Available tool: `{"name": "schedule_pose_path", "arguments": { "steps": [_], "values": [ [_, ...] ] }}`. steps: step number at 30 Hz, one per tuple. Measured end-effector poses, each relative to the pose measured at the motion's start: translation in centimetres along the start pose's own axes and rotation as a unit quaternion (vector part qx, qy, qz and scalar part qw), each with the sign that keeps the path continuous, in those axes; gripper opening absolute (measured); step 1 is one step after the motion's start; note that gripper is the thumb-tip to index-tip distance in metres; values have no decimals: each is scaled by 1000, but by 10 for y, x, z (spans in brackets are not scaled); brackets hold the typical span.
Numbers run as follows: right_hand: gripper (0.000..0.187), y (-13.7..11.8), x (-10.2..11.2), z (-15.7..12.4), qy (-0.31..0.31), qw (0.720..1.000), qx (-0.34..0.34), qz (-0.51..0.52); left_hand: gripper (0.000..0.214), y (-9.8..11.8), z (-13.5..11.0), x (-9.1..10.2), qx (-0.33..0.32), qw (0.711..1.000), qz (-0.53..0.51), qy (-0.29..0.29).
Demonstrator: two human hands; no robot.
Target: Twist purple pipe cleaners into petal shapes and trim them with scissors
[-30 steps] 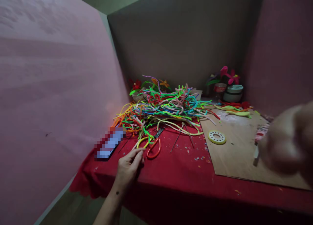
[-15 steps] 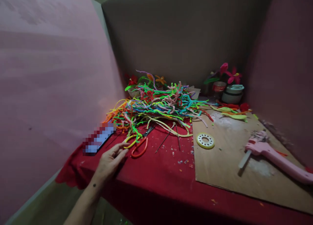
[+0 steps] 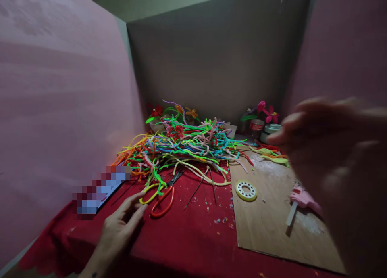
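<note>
At the lower left, my left hand (image 3: 121,223) has its thumb and index finger at the yellow handle loop of a pair of scissors (image 3: 163,203), closed lightly on its edge. The scissors lie on the red cloth (image 3: 187,237), with one yellow and one red loop, spread apart. Their blades point toward a tangled heap of bright pipe cleaners (image 3: 193,143), and a green one crosses the handles. My right hand (image 3: 338,161) is raised close to the camera on the right. Motion blurs its fingers, and whether it holds anything is unclear.
A brown board (image 3: 256,229) carries a roll of tape (image 3: 246,190) and a pink glue gun (image 3: 304,199), partly behind my right hand. Thin dark sticks (image 3: 195,193) and scraps lie on the cloth. Fuzzy flowers (image 3: 267,111) stand in pots behind. A blurred-out packet (image 3: 102,193) lies left.
My right hand has come into view at the right, covering part of the board and glue gun. The camera view has shifted; my left hand stays at the scissors' yellow loop.
</note>
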State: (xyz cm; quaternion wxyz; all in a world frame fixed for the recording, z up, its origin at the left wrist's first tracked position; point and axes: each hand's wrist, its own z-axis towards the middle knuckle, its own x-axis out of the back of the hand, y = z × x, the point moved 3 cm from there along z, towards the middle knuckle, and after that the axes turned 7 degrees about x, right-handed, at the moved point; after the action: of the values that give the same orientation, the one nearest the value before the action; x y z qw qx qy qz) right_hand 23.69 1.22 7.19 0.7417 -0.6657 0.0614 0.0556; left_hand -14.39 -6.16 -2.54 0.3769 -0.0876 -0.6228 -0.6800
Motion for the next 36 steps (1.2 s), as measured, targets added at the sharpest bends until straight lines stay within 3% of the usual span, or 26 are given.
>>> {"name": "schedule_pose_path", "arguments": {
  "steps": [4, 8, 11, 13, 15, 17, 20, 21, 23, 32, 36],
  "values": [
    [17, -9, -68, 6, -79, 981, 173, -24, 39, 17, 10, -7, -162, 966, 203, 12],
    [14, 28, -98, 27, -110, 957, 149, -223, 31, 27, 22, -16, -189, 921, 337, -48],
    [16, 54, -104, 34, -122, 934, 141, -306, 33, 33, 29, -20, -202, 902, 376, -70],
    [22, 67, -112, 32, -171, 910, 155, -343, 34, 36, 35, -22, -203, 893, 396, -71],
    [34, 76, -123, 24, -237, 858, 220, -400, 34, 37, 39, -23, -204, 887, 408, -71],
    [36, 85, -134, 15, -294, 770, 282, -491, 34, 39, 43, -25, -207, 883, 414, -74],
    [20, 96, -144, 7, -320, 636, 326, -622, 35, 39, 46, -26, -208, 881, 416, -86],
    [15, 99, -145, 6, -320, 604, 334, -648, 35, 39, 47, -27, -208, 881, 415, -89],
    [12, 102, -146, 7, -321, 567, 354, -671, 36, 38, 48, -28, -209, 884, 408, -92],
    [10, 102, -144, -6, -344, 507, 452, -648, 34, 30, 46, -31, -209, 898, 382, -63],
    [16, 99, -147, -17, -354, 498, 500, -614, 34, 30, 46, -32, -217, 896, 384, -53]
  ]
}}
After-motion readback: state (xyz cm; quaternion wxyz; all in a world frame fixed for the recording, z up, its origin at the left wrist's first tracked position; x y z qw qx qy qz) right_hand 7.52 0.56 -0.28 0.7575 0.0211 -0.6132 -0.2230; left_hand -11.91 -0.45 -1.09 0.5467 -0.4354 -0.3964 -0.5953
